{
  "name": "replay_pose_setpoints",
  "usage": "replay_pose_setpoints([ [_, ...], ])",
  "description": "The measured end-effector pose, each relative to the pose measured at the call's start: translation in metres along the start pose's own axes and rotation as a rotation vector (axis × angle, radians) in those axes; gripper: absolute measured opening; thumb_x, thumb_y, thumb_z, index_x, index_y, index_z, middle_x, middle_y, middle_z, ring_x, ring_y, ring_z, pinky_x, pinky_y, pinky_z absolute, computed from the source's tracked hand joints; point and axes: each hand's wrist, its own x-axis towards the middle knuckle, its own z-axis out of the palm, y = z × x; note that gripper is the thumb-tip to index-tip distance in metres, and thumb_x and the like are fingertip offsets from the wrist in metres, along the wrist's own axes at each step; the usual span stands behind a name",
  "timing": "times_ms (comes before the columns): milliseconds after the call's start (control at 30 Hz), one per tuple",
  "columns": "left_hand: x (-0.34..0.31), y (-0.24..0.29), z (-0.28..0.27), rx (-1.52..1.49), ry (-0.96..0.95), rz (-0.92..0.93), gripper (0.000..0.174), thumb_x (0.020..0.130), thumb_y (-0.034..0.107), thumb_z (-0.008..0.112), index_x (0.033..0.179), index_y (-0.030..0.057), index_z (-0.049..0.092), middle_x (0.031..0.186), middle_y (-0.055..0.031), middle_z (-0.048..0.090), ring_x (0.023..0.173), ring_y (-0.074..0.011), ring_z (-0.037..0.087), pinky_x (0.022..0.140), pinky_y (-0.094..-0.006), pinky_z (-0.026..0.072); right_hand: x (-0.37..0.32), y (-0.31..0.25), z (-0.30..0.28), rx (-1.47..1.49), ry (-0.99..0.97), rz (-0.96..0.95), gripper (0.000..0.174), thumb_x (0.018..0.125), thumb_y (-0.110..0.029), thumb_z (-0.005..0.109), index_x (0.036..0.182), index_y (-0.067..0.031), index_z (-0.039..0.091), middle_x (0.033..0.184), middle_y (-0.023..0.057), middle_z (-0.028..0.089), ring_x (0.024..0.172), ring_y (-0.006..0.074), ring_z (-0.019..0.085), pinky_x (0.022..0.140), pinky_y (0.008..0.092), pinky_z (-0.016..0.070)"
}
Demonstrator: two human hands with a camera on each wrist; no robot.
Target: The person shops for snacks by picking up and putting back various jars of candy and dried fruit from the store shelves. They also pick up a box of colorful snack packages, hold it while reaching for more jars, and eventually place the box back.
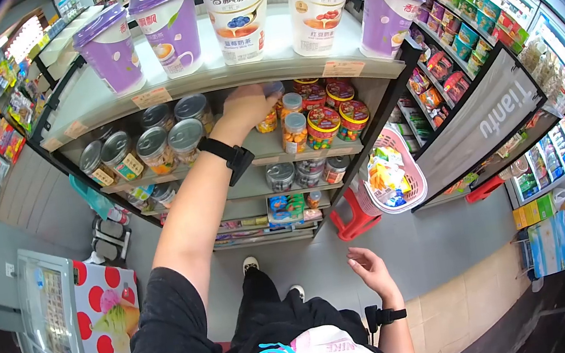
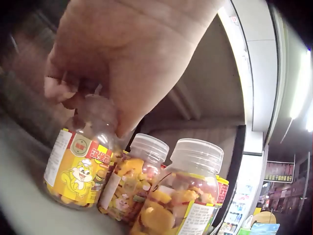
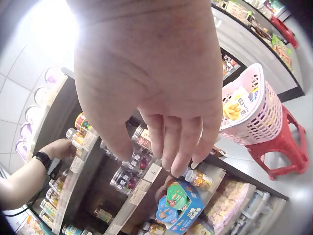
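Observation:
My left hand (image 1: 244, 112) reaches onto the upper shelf below the row of cups. In the left wrist view its fingers curl round the top of a clear candy jar (image 2: 78, 169) with a yellow cartoon label. That jar's lid is hidden by the fingers, and its base is at the shelf surface. Beside it stand two similar jars with clear lids, a nearer jar (image 2: 178, 191) and a middle jar (image 2: 128, 181). My right hand (image 1: 374, 272) hangs low in front of the shelves, fingers loosely bent, with nothing in it.
Purple and white milk tea cups (image 1: 242, 19) line the top shelf. Dark-lidded jars (image 1: 156, 147) stand left of the reaching hand, red-lidded tubs (image 1: 324, 123) to its right. A pink basket (image 1: 417, 186) of snacks sits on a red stool (image 1: 353, 218). A freezer (image 1: 48, 310) is at left.

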Motion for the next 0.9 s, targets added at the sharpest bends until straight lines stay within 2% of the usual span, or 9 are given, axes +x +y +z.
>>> replay_pose_setpoints([
  [33,0.001,-0.001,0.001,0.001,0.000,0.000,0.058,0.094,0.052,0.058,0.134,0.0104,0.059,0.131,-0.0212,0.061,0.118,-0.0366,0.060,0.100,-0.0444,0.0480,0.001,0.000,0.000,0.007,0.001,0.004,0.042,0.095,-0.016,0.068,0.132,0.0002,0.056,0.120,0.0133,0.068,0.111,0.0207,0.065,0.097,0.0338,0.0514],
  [100,0.003,-0.003,0.002,-0.048,0.040,0.143,0.062,0.094,0.053,0.058,0.137,0.0082,0.057,0.133,-0.0208,0.060,0.122,-0.0370,0.058,0.103,-0.0438,0.0459,0.002,0.001,0.001,0.004,-0.002,0.004,0.042,0.095,-0.016,0.069,0.132,0.0001,0.057,0.120,0.0133,0.068,0.111,0.0208,0.065,0.096,0.0338,0.0514],
  [300,-0.010,-0.005,-0.001,-0.044,0.120,0.093,0.067,0.093,0.054,0.058,0.137,0.0032,0.055,0.133,-0.0215,0.060,0.124,-0.0370,0.056,0.103,-0.0435,0.0457,0.005,0.002,0.002,-0.012,-0.012,0.003,0.041,0.095,-0.016,0.069,0.131,-0.0002,0.057,0.119,0.0130,0.068,0.110,0.0208,0.065,0.096,0.0339,0.0515],
  [433,-0.029,-0.002,-0.007,-0.066,0.083,0.068,0.070,0.092,0.056,0.060,0.138,0.0029,0.054,0.130,-0.0234,0.062,0.123,-0.0371,0.057,0.102,-0.0439,0.0466,0.008,0.002,0.003,-0.017,-0.026,0.004,0.041,0.095,-0.015,0.068,0.131,-0.0001,0.057,0.119,0.0129,0.068,0.110,0.0207,0.065,0.096,0.0339,0.0516],
  [533,-0.040,-0.001,-0.009,-0.045,0.141,0.048,0.075,0.090,0.059,0.061,0.139,0.0032,0.053,0.125,-0.0242,0.064,0.118,-0.0379,0.061,0.099,-0.0450,0.0482,0.010,-0.001,0.004,-0.017,-0.037,0.005,0.041,0.095,-0.015,0.068,0.131,-0.0001,0.057,0.119,0.0129,0.068,0.110,0.0207,0.065,0.096,0.0338,0.0515],
  [633,-0.049,-0.002,-0.014,-0.132,0.078,0.053,0.071,0.089,0.056,0.063,0.137,0.0048,0.053,0.118,-0.0238,0.067,0.111,-0.0379,0.065,0.094,-0.0450,0.0520,0.012,-0.003,0.004,-0.024,-0.051,0.026,0.041,0.095,-0.015,0.069,0.132,0.0002,0.056,0.122,0.0121,0.067,0.114,0.0199,0.063,0.098,0.0331,0.0509],
  [700,-0.051,-0.010,-0.011,-0.218,-0.023,0.144,0.066,0.086,0.045,0.070,0.136,0.0043,0.054,0.115,-0.0238,0.068,0.108,-0.0390,0.065,0.092,-0.0447,0.0529,0.013,-0.003,0.006,-0.026,-0.056,0.026,0.041,0.095,-0.014,0.069,0.132,0.0001,0.056,0.121,0.0120,0.067,0.114,0.0197,0.063,0.097,0.0330,0.0510],
  [833,-0.054,-0.018,-0.006,-0.290,0.014,0.175,0.062,0.082,0.036,0.075,0.131,0.0038,0.056,0.114,-0.0230,0.069,0.108,-0.0393,0.065,0.091,-0.0442,0.0527,0.014,-0.005,0.008,-0.033,-0.064,0.022,0.041,0.095,-0.014,0.069,0.132,0.0000,0.057,0.121,0.0116,0.067,0.113,0.0193,0.063,0.097,0.0328,0.0511],
  [900,-0.058,-0.023,-0.003,-0.283,0.057,0.240,0.063,0.083,0.030,0.078,0.133,0.0006,0.054,0.107,-0.0219,0.070,0.086,-0.0296,0.071,0.075,-0.0375,0.0545,0.013,-0.006,0.008,-0.036,-0.067,0.025,0.041,0.095,-0.013,0.068,0.132,0.0000,0.057,0.120,0.0116,0.067,0.113,0.0193,0.063,0.097,0.0327,0.0511],
])
